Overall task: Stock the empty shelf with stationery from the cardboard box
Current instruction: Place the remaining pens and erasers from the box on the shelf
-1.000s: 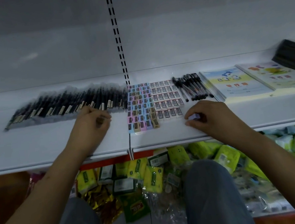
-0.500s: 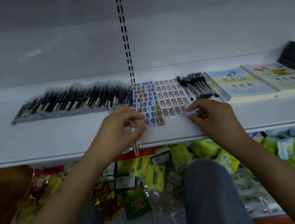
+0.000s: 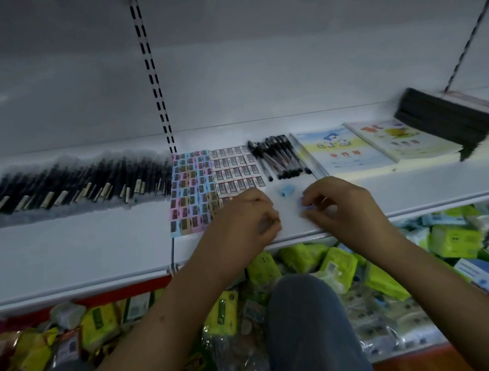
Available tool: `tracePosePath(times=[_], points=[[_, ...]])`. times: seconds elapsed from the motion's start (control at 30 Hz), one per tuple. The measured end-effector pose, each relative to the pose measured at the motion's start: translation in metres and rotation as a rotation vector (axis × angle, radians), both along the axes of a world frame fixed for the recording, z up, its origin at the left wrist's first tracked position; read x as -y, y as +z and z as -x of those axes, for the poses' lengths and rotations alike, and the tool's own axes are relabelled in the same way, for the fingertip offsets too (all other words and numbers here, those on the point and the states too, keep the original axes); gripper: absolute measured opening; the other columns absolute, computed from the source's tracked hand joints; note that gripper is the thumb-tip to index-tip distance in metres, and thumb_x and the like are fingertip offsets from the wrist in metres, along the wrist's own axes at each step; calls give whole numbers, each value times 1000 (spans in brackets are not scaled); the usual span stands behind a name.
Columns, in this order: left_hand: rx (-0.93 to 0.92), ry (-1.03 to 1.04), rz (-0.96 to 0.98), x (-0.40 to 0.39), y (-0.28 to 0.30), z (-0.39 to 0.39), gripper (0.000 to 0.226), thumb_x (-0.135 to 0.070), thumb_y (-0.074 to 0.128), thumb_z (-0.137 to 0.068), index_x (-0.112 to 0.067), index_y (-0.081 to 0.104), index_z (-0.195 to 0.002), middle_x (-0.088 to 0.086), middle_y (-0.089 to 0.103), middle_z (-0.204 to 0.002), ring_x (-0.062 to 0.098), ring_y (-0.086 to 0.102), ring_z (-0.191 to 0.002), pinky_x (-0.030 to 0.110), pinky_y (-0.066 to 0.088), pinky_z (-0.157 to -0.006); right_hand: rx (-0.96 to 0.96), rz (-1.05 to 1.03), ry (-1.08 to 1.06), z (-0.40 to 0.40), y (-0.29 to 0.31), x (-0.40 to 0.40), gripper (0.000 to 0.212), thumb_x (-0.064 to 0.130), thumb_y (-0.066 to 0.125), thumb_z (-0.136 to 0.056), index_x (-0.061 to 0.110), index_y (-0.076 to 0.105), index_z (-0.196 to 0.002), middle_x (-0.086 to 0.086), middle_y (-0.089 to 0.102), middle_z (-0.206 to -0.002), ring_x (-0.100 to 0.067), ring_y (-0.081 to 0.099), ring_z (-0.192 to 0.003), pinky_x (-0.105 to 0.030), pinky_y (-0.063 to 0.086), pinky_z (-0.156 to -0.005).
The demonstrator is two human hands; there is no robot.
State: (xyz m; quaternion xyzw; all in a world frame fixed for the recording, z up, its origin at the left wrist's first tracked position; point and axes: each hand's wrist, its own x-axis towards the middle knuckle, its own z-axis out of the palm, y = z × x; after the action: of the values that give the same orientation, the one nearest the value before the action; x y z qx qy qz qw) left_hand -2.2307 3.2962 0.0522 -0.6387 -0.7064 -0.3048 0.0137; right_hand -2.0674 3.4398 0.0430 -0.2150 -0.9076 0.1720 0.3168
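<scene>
On the white shelf [image 3: 71, 251] lie wrapped black pens [image 3: 64, 190], a grid of pastel erasers [image 3: 190, 191], rows of white erasers [image 3: 237, 171] and loose black pens [image 3: 279, 158]. A small blue piece [image 3: 285, 189] sits alone in front of the loose pens. My right hand [image 3: 343, 204] pinches another small bluish piece [image 3: 302, 202] just above the shelf's front part. My left hand [image 3: 245, 220] rests with curled fingers at the front end of the white erasers; anything inside it is hidden. The cardboard box is out of view.
Booklets [image 3: 343, 151] and a stack of black notebooks [image 3: 446, 119] fill the shelf's right end. A slotted upright [image 3: 153, 73] runs up the back wall. Below the shelf lie green and yellow packets [image 3: 334, 266], with my knee [image 3: 307, 315] in front of them.
My left hand has travelled right, from the wrapped pens to the white erasers. A small blue piece now lies on the shelf, and my right hand has shifted slightly right with another piece.
</scene>
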Motion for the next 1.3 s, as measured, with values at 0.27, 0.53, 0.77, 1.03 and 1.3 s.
tracePosePath(times=[0.27, 0.53, 0.77, 1.03, 1.3], points=[[184, 16, 80, -8, 11, 1, 10, -30, 67, -90, -20, 72, -92, -9, 68, -86, 4, 62, -81, 29, 53, -77, 73, 160, 113, 2, 10, -3, 26, 15, 79, -79, 24, 65, -99, 16, 61, -84, -8, 61, -78, -21, 51, -73], [159, 90, 173, -37, 18, -5, 20, -30, 58, -98, -17, 70, -87, -9, 64, -64, 1, 57, -53, 16, 42, -54, 128, 157, 134, -1, 10, -15, 28, 19, 78, -82, 27, 66, -105, 14, 61, -98, -5, 61, -83, -20, 51, -76], [119, 200, 125, -34, 15, -9, 22, -37, 60, -95, -18, 70, -92, -10, 58, -71, 3, 53, -59, 14, 34, -52, 181, -19, 212, 22, 25, -39, 26, 14, 61, -94, 24, 68, -117, 8, 60, -115, -6, 59, -86, -8, 42, -73], [88, 112, 86, -22, 7, -13, 30, -35, 62, -93, -20, 66, -119, -4, 50, -105, 1, 46, -72, 20, 35, -69, 344, -6, 196, 43, 29, -55, 22, 14, 68, -88, 25, 71, -107, 8, 63, -102, -7, 56, -84, -19, 42, -75], [141, 31, 56, -29, 7, -16, 7, -20, 72, -88, -21, 76, -93, -9, 61, -85, 1, 56, -72, 12, 41, -66, 48, 139, 11, 3, 16, -47, 24, 15, 76, -83, 27, 68, -101, 10, 68, -89, -2, 64, -79, -5, 46, -74]])
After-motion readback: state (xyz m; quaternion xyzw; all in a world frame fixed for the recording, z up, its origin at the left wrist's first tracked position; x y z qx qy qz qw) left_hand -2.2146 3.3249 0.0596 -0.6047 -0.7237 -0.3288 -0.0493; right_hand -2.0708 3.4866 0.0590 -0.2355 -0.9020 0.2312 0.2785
